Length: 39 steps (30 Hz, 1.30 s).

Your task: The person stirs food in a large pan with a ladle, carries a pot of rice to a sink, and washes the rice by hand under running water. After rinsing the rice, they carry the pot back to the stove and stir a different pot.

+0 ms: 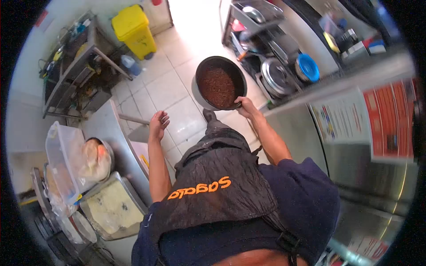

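Note:
My right hand point(245, 107) is closed on the near right rim of a deep dark pot point(198, 94), holding it out over the tiled floor. Inside the pot lies a reddish-brown, grainy mass point(216, 85); what it is I cannot make out. To the left, my left hand point(159, 125) hangs in the air with loosely bent fingers and nothing in it. It is apart from the pot, nearest to the edge of the steel table.
The steel table point(106, 126) on the left bears a clear plastic bin point(60, 146) and a metal tray point(140, 190). Ahead stand a yellow waste bin point(135, 33) and a bottle point(131, 64). Racks with a lidded pot point(276, 76) and a blue-rimmed bowl point(307, 68) line the right.

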Motion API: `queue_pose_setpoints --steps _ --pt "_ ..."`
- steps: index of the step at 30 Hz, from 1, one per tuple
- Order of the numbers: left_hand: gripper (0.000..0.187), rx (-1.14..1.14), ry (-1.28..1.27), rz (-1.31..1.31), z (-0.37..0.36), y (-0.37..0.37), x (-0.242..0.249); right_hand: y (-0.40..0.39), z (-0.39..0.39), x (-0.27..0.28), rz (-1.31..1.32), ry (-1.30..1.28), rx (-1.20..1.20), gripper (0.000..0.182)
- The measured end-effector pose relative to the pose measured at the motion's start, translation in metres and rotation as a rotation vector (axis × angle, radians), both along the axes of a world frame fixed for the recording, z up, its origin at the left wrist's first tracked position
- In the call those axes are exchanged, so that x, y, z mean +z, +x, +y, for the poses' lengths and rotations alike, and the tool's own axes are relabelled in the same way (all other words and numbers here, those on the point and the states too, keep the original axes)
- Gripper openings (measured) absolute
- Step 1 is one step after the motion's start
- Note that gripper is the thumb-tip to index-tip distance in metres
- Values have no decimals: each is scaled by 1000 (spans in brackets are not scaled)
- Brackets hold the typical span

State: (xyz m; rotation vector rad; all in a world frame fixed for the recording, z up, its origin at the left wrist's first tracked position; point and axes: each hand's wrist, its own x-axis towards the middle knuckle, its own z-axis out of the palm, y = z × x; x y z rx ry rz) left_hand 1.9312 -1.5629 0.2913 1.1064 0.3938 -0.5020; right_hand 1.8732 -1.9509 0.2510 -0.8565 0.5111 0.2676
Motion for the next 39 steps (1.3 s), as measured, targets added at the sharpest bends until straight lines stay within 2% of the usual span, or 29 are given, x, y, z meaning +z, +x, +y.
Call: queue_pose_setpoints --steps 1,2,3,4,5,7,9,12,14,16,19,23,25,29,31,33,35,36,39 --pt "12 90 -39 14 9 19 -9 43 -2 -12 11 93 177 4" --pt "12 138 -36 -2 16 36 -21 80 30 12 -134 -19 43 4" --pt "11 126 -78 44 29 58 -29 128 39 -1 -122 52 84 7" --pt "9 119 -117 99 46 84 -28 169 60 38 -94 19 107 7" --pt "9 185 -113 86 54 100 -4 199 82 80 -49 -14 138 8" --pt "10 403 -67 -24 48 117 56 274 108 84 3 6 267 8" --pt "9 556 -39 -44 69 141 62 348 157 91 35 22 412 9" --pt "10 715 -47 -67 99 180 81 432 238 134 -55 -242 526 7" --pt "9 792 -64 -102 123 209 75 489 295 126 -18 -194 580 9" --pt "9 860 -73 -122 153 238 85 522 354 146 43 -139 661 13" --pt "10 895 37 -75 208 294 92 590 443 138 23 -29 744 16" --pt "11 979 119 -170 284 349 123 669 558 149 -44 -39 839 19" --pt "13 1002 145 -178 317 370 138 717 614 148 -78 -157 962 29" --pt "14 1047 203 -187 396 414 142 791 747 142 -96 -154 951 31" --pt "14 1062 238 -189 434 438 139 823 807 137 -243 -86 920 22" --pt "13 1066 286 -206 479 468 140 852 862 125 -145 -128 995 27" --pt "15 1065 318 -171 521 500 139 877 922 93 -255 -194 820 30" --pt "15 1060 338 -171 544 516 141 882 935 106 -169 -304 864 38" --pt "16 998 413 -69 605 559 151 905 981 85 -153 -215 871 47"
